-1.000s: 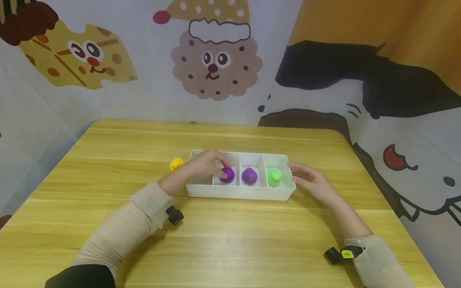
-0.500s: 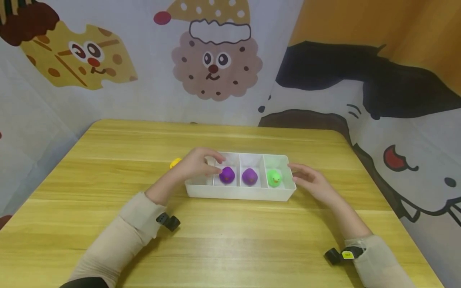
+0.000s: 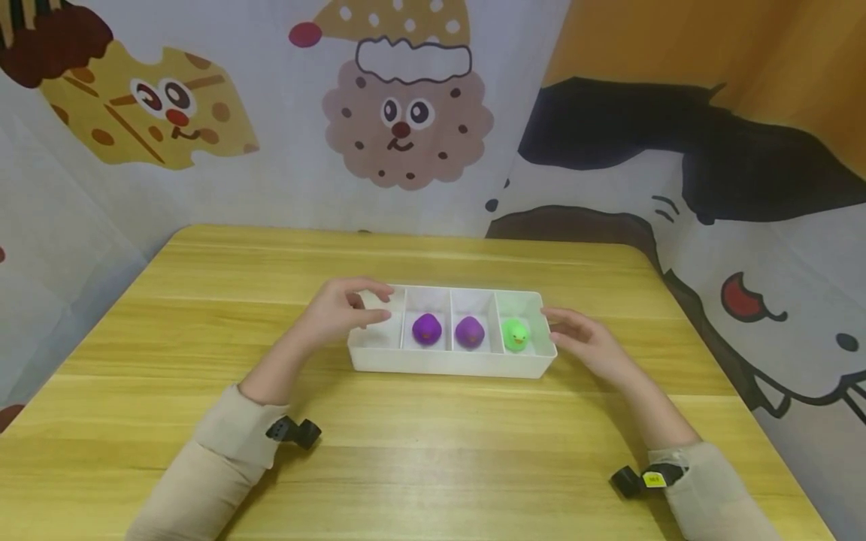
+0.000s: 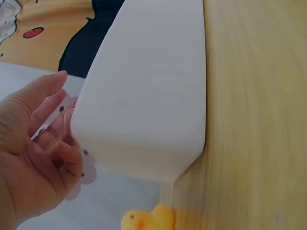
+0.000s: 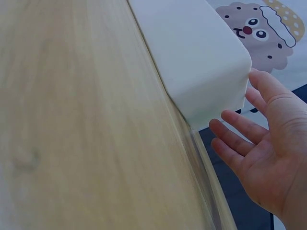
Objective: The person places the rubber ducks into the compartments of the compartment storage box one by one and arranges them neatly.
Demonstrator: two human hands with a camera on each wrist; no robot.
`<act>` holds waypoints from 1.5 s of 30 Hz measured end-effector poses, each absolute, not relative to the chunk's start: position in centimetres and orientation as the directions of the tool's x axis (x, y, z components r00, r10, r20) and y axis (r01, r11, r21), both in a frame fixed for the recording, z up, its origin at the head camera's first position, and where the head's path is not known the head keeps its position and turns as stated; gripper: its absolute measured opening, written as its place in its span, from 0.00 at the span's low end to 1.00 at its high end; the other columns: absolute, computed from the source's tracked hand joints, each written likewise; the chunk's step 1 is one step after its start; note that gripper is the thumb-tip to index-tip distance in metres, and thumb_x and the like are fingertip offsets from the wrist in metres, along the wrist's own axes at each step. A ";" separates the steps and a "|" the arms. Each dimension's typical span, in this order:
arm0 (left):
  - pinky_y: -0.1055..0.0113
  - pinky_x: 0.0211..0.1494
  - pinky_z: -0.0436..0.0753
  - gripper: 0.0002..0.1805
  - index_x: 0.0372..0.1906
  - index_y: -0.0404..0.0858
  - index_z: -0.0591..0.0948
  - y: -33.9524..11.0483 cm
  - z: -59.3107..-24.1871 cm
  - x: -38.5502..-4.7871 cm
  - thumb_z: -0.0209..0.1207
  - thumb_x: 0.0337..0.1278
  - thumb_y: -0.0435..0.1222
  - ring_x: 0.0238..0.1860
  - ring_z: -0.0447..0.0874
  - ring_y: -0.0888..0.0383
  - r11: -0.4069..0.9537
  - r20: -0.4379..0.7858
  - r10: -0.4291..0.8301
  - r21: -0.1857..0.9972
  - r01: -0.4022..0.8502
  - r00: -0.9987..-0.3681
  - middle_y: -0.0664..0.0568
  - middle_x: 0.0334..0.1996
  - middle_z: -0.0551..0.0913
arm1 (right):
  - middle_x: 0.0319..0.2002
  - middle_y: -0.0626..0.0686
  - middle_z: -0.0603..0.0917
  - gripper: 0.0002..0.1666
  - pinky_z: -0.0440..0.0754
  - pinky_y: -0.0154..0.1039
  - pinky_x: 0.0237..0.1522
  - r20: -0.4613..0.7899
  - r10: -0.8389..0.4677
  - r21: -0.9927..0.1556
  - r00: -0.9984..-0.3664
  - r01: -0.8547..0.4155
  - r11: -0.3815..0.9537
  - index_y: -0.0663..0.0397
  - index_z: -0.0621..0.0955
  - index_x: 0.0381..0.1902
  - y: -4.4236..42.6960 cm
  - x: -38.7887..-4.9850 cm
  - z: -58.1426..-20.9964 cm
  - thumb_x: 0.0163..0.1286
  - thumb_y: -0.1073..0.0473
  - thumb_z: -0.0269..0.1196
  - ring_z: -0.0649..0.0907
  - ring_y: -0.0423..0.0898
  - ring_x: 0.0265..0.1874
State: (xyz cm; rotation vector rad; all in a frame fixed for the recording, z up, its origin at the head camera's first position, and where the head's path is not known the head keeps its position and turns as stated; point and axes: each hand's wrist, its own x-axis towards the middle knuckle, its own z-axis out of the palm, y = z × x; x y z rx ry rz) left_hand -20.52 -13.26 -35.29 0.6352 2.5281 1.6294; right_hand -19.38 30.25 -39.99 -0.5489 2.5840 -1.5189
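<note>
A white divided box (image 3: 446, 361) stands on the table. Two purple toy ducks (image 3: 427, 330) sit in its middle compartments, one in each, and a green toy duck (image 3: 516, 335) in the right-end one. My left hand (image 3: 333, 312) is over the box's left end, thumb and fingers apart with nothing between them. Beyond that end, a yellow toy duck (image 4: 148, 218) lies on the table in the left wrist view; in the head view my left hand hides it. My right hand (image 3: 590, 342) is at the box's right end, its thumb touching the corner and its fingers loosely bent.
The wooden table (image 3: 419, 466) reaches back to a cartoon-printed cloth (image 3: 271, 195). Each wrist wears a small black camera (image 3: 295, 433).
My left hand has drawn away leftward from the left purple duck, which stays in its compartment. The yellow duck has gone out of sight behind that hand. The right hand holds still.
</note>
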 end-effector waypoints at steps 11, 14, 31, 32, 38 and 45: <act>0.68 0.18 0.64 0.20 0.50 0.38 0.83 -16.5 -34.8 -20.6 0.70 0.51 0.40 0.19 0.66 0.55 0.424 0.129 0.302 0.869 0.254 -0.945 0.45 0.43 0.83 | 0.63 0.62 0.72 0.27 0.73 0.28 0.52 0.121 -0.360 -0.855 -0.925 -0.282 0.436 0.61 0.70 0.66 30.3 -19.3 -40.0 0.72 0.60 0.58 0.76 0.46 0.55; 0.67 0.19 0.66 0.21 0.51 0.39 0.83 -17.3 -34.8 -20.9 0.69 0.52 0.41 0.21 0.67 0.55 0.432 0.113 0.281 0.872 0.230 -0.953 0.46 0.44 0.82 | 0.63 0.61 0.71 0.27 0.73 0.28 0.52 0.123 -0.362 -0.855 -0.924 -0.284 0.434 0.61 0.69 0.66 30.3 -19.3 -40.0 0.72 0.60 0.58 0.76 0.45 0.55; 0.51 0.40 0.78 0.23 0.55 0.42 0.81 -21.5 -37.2 -22.8 0.67 0.54 0.45 0.36 0.77 0.47 0.478 0.063 0.266 0.858 0.188 -0.962 0.48 0.49 0.81 | 0.63 0.62 0.72 0.26 0.73 0.28 0.51 0.139 -0.370 -0.863 -0.919 -0.295 0.410 0.62 0.70 0.66 30.3 -19.3 -40.0 0.72 0.61 0.58 0.76 0.39 0.54; 0.51 0.40 0.78 0.23 0.55 0.42 0.81 -21.7 -37.3 -22.8 0.67 0.55 0.45 0.37 0.77 0.47 0.480 0.063 0.271 0.856 0.192 -0.961 0.49 0.49 0.81 | 0.62 0.62 0.72 0.27 0.74 0.29 0.51 0.137 -0.370 -0.863 -0.919 -0.294 0.411 0.61 0.70 0.66 30.3 -19.3 -40.0 0.72 0.61 0.58 0.76 0.40 0.54; 0.54 0.39 0.79 0.23 0.57 0.38 0.79 -22.4 -37.9 -23.0 0.66 0.57 0.40 0.38 0.77 0.48 0.497 0.050 0.307 0.843 0.205 -0.950 0.49 0.51 0.80 | 0.62 0.61 0.72 0.27 0.74 0.29 0.52 0.123 -0.362 -0.866 -0.924 -0.278 0.416 0.60 0.69 0.66 30.3 -19.3 -39.9 0.72 0.60 0.58 0.76 0.47 0.56; 0.60 0.34 0.79 0.22 0.57 0.35 0.79 -22.8 -38.6 -23.3 0.65 0.57 0.37 0.33 0.78 0.46 0.495 0.022 0.342 0.846 0.200 -0.939 0.46 0.53 0.80 | 0.62 0.61 0.72 0.27 0.74 0.29 0.52 0.121 -0.364 -0.866 -0.924 -0.278 0.417 0.60 0.70 0.66 30.3 -19.3 -39.9 0.72 0.60 0.58 0.76 0.50 0.56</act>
